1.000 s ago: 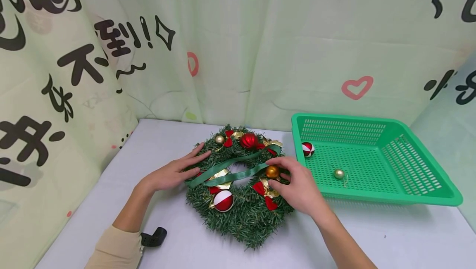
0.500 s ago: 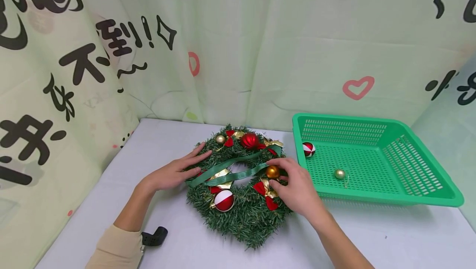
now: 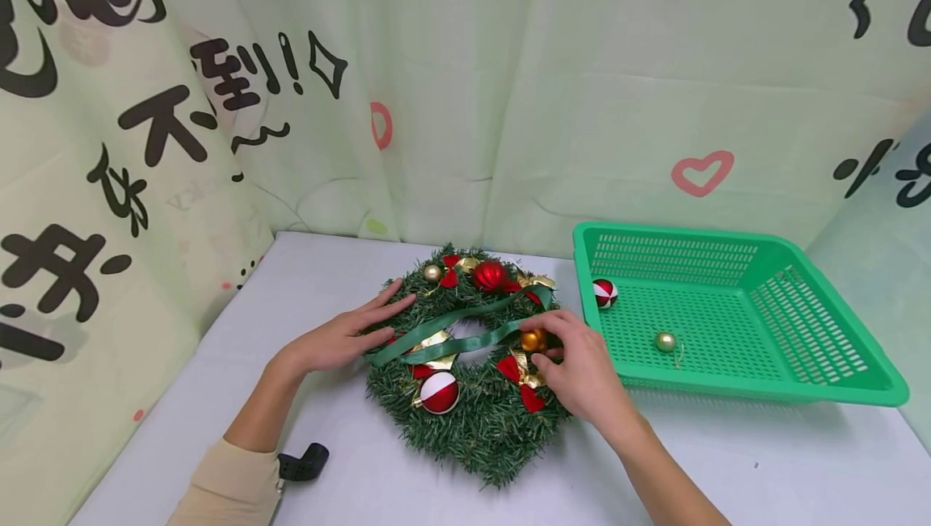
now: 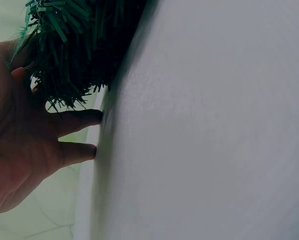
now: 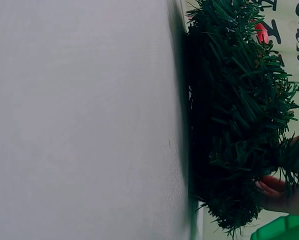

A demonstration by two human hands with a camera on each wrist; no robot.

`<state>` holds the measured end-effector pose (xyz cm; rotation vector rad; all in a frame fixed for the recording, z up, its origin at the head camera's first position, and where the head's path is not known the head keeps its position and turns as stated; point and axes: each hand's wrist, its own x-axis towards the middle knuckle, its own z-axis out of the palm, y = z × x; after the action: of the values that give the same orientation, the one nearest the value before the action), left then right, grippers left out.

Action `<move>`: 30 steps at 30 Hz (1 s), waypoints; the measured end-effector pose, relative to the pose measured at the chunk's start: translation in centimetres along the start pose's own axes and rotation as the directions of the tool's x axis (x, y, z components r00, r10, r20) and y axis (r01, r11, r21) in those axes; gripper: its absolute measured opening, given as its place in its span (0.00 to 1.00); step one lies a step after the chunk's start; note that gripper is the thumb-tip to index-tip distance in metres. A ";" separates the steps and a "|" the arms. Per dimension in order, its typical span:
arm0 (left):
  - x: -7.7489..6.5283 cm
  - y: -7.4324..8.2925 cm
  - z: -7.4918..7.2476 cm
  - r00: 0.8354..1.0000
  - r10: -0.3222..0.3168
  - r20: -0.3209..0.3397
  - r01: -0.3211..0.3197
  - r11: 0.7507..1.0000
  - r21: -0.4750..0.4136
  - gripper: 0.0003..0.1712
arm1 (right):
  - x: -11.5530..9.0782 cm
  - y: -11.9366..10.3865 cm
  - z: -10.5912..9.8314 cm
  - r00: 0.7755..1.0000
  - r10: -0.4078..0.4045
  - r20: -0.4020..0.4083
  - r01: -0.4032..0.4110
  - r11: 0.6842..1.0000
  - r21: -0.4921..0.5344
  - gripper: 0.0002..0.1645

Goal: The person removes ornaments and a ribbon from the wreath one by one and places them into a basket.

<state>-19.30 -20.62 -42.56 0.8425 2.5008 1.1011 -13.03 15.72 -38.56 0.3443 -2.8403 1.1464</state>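
A green wreath [image 3: 483, 437] lies on the table, dressed with a green ribbon [image 3: 473, 342], red and gold bows, a red bauble [image 3: 490, 275], a small pale gold bauble [image 3: 432, 274] and a red-and-white bauble [image 3: 440, 393]. My left hand [image 3: 334, 342] rests on its left side with fingers spread; in the left wrist view two fingertips [image 4: 92, 117] reach down to the table. On the wreath's right side, my right hand [image 3: 585, 364] holds an orange-gold bauble [image 3: 533, 340] between thumb and forefinger. The right wrist view shows mostly foliage [image 5: 234, 100], hiding the bauble.
At the right stands a green plastic basket [image 3: 727, 383] holding another red-and-white bauble [image 3: 604, 293] and a pale gold bauble [image 3: 665, 341] with a string loop. A black device [image 3: 304, 463] sits at the left wrist. A printed curtain [image 3: 451, 146] hangs behind the table.
The right thumb and forefinger have shifted slightly about the orange-gold bauble, covering more of its right side. My left hand and the wreath stay put.
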 end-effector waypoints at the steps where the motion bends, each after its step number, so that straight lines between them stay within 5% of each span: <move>1: 0.0 0.0 0.0 1.000 0.000 0.000 0.000 1.000 0.000 0.34 | 0.0 0.0 0.0 1.000 0.001 -0.001 -0.001 1.000 0.000 0.23; 30: 0.0 0.0 0.0 1.000 -0.002 0.002 0.002 1.000 -0.007 0.33 | -0.1 -0.3 -0.4 0.999 -0.007 -0.038 0.009 0.999 0.041 0.25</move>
<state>-19.30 -20.61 -42.62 0.8381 2.4942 1.1069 -12.92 15.81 -38.06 0.3324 -2.7841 1.1976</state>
